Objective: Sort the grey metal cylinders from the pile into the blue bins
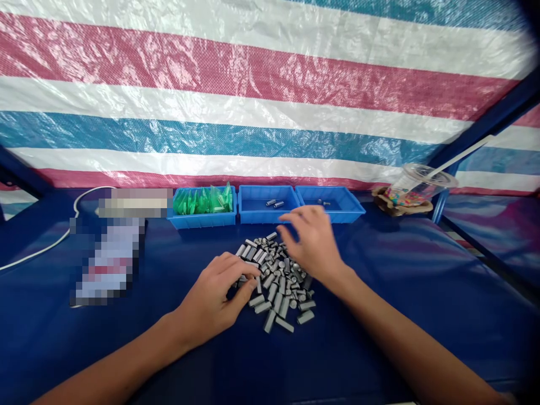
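A loose pile of grey metal hex spacers (278, 301), mixed with short round-headed screws (282, 264), lies on the dark blue table. My left hand (217, 289) is at the pile's left side, with thumb and fingertips drawn close together among the pieces; what they grip is hidden. Over the pile's upper right, my right hand (314, 242) is raised with thumb and index finger apart and nothing visible between them. Just beyond it stand a blue middle bin (266, 215) with a few hex spacers inside and a blue right bin (343, 212) holding small screws.
A blue left bin (202, 220) is filled with green plastic packets (202, 201). At the right stands a clear plastic cup (411, 188) with colourful bits. A blurred-out item (109, 259) and a white cable (54, 243) lie left. Striped sheeting (253, 112) hangs behind.
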Action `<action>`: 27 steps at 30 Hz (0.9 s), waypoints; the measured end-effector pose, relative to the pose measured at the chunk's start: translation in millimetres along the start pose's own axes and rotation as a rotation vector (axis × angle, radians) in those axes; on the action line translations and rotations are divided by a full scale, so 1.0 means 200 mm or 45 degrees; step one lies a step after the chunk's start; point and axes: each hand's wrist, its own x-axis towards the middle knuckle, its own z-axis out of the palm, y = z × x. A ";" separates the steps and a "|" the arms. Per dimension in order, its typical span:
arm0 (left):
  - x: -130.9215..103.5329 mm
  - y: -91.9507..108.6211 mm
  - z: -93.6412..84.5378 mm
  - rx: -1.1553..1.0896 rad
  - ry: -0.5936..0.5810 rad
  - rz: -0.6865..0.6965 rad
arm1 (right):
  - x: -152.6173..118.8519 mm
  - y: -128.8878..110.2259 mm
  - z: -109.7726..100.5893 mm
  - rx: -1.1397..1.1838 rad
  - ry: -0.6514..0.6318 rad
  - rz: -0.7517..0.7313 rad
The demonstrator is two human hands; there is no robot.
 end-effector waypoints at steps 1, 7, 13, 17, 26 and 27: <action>0.00 0.00 0.00 0.003 0.001 -0.007 | -0.01 -0.03 0.03 0.066 -0.145 -0.033; -0.01 -0.01 0.01 -0.001 -0.031 -0.019 | -0.02 -0.09 0.12 0.207 -0.350 0.019; 0.01 0.02 -0.02 -0.265 -0.076 -0.410 | -0.03 -0.14 0.01 0.612 -0.149 -0.101; 0.04 0.04 -0.05 -0.723 -0.115 -0.679 | -0.07 -0.23 -0.06 0.811 -0.011 -0.192; 0.05 0.03 -0.04 -0.948 -0.205 -0.752 | -0.11 -0.28 -0.05 0.900 -0.007 -0.257; 0.05 0.03 -0.03 -0.960 -0.215 -0.762 | -0.12 -0.28 -0.05 0.910 -0.012 -0.267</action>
